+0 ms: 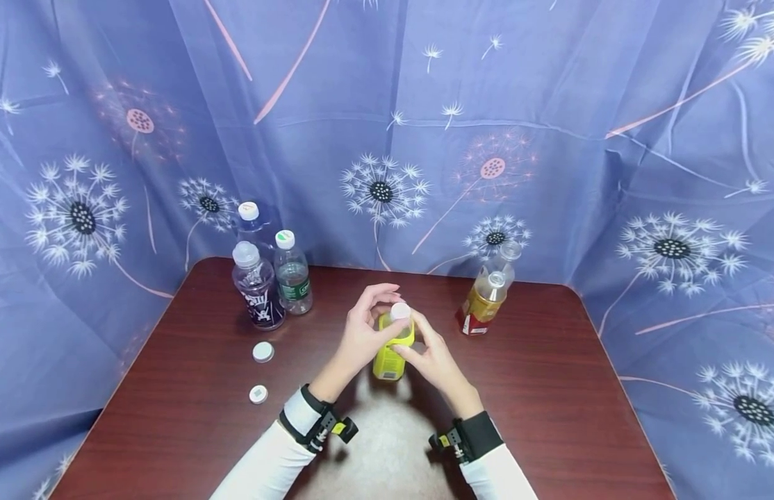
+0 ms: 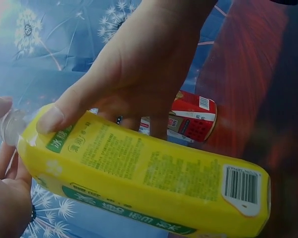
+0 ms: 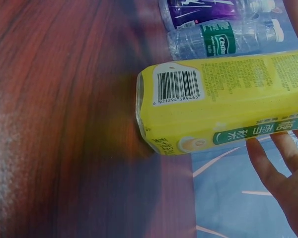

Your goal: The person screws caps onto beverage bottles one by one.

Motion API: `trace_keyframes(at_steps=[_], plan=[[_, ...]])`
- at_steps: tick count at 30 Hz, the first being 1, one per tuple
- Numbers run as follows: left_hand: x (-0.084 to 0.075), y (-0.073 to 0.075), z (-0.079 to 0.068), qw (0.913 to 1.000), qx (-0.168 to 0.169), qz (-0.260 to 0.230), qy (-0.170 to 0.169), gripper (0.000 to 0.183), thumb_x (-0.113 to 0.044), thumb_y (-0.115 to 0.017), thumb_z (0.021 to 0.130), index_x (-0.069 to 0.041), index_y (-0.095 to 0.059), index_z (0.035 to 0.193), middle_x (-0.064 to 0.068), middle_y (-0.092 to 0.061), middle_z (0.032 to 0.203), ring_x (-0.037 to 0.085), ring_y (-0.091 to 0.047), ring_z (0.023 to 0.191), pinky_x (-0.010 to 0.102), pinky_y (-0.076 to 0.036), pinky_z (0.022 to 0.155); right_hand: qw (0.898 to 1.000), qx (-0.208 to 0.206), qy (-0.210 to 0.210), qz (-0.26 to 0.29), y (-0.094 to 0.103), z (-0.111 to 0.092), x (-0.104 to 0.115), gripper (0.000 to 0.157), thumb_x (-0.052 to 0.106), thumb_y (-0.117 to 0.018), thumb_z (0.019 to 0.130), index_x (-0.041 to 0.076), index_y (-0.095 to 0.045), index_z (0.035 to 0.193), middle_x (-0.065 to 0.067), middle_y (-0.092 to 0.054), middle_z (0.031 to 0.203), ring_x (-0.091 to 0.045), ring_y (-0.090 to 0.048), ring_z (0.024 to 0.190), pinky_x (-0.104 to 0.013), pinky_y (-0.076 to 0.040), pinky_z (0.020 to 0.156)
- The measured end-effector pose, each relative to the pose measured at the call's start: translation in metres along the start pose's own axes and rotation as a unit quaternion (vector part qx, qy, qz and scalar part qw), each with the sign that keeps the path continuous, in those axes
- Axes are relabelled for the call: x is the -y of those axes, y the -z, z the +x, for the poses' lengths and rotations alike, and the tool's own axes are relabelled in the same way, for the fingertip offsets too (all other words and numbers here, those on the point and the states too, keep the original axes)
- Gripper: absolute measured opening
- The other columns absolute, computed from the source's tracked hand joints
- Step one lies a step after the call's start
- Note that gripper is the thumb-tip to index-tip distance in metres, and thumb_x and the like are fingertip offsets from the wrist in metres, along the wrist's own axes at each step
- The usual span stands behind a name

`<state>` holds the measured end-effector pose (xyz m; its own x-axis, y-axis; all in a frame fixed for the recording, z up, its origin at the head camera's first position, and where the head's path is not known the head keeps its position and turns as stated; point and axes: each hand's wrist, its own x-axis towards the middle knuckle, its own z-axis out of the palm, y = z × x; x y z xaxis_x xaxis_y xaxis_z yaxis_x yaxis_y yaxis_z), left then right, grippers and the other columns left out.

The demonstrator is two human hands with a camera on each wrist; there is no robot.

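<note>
A yellow-labelled drink bottle [image 1: 389, 360] with a white cap [image 1: 400, 312] is upright in front of me. My right hand [image 1: 433, 354] grips its body, and in the left wrist view the right thumb [image 2: 52, 118] lies across the label near the shoulder. My left hand [image 1: 362, 330] is at the bottle's top, pinching the cap between thumb and fingers. The left wrist view has the left hand [image 2: 7, 206] at its edge, around the bottle's pale top. In the right wrist view, right-hand fingers [image 3: 268, 166] reach behind the bottle [image 3: 228, 94].
Two loose white caps, one larger [image 1: 263, 352] and one smaller [image 1: 258, 394], lie left of my hands. Behind them stand a purple-labelled bottle [image 1: 259, 295], a green-labelled bottle [image 1: 293, 281] and a blue one [image 1: 249, 226]. A red-and-gold-labelled bottle [image 1: 482, 305] and a clear one [image 1: 507, 260] stand right.
</note>
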<state>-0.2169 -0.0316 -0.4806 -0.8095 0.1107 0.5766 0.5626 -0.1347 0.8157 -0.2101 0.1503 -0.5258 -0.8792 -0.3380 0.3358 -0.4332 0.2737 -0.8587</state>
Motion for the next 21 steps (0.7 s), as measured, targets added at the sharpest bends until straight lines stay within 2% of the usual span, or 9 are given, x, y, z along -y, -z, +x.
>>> trace_keyframes(at_steps=[4, 11, 17, 21], plan=[[-0.0016, 0.0016, -0.0019, 1.0000, 0.001, -0.003, 0.007, 0.052, 0.014, -0.078, 0.084, 0.005, -0.059, 0.132, 0.025, -0.069, 0.118, 0.014, -0.068, 0.108, 0.023, -0.053, 0.096, 1.000, 0.002, 0.000, -0.001, 0.0003, -0.0003, 0.0011, 0.069, 0.005, -0.079, 0.092, 0.014, -0.048, 0.153, -0.016, -0.068, 0.130, -0.031, -0.066, 0.110, -0.043, -0.059, 0.090], [-0.0007, 0.0003, 0.0003, 0.9999, 0.001, -0.009, 0.005, 0.061, 0.013, -0.081, 0.082, 0.005, -0.053, 0.136, 0.026, -0.069, 0.117, 0.020, -0.068, 0.111, 0.026, -0.055, 0.098, 1.000, 0.000, -0.007, 0.003, 0.0002, -0.0014, -0.0003, 0.070, 0.003, -0.079, 0.091, 0.014, -0.047, 0.153, -0.015, -0.068, 0.132, -0.031, -0.066, 0.110, -0.045, -0.060, 0.090], [-0.0030, 0.0021, -0.0003, 0.9991, -0.010, -0.029, 0.029, 0.050, 0.015, -0.080, 0.081, 0.006, -0.057, 0.125, 0.028, -0.070, 0.114, 0.011, -0.070, 0.107, 0.025, -0.055, 0.098, 0.999, 0.016, -0.026, 0.022, 0.0007, -0.0010, 0.0003, 0.073, 0.000, -0.076, 0.093, 0.011, -0.043, 0.157, -0.016, -0.061, 0.143, -0.036, -0.064, 0.113, -0.042, -0.059, 0.091], [-0.0025, 0.0041, 0.0021, 0.9976, 0.000, -0.050, 0.048, 0.045, 0.016, -0.079, 0.082, 0.008, -0.054, 0.119, 0.030, -0.071, 0.112, 0.011, -0.071, 0.106, 0.028, -0.055, 0.100, 0.999, 0.026, -0.035, 0.022, 0.0018, 0.0008, 0.0013, 0.075, -0.003, -0.074, 0.093, 0.006, -0.039, 0.158, -0.019, -0.056, 0.148, -0.037, -0.062, 0.115, -0.036, -0.058, 0.093]])
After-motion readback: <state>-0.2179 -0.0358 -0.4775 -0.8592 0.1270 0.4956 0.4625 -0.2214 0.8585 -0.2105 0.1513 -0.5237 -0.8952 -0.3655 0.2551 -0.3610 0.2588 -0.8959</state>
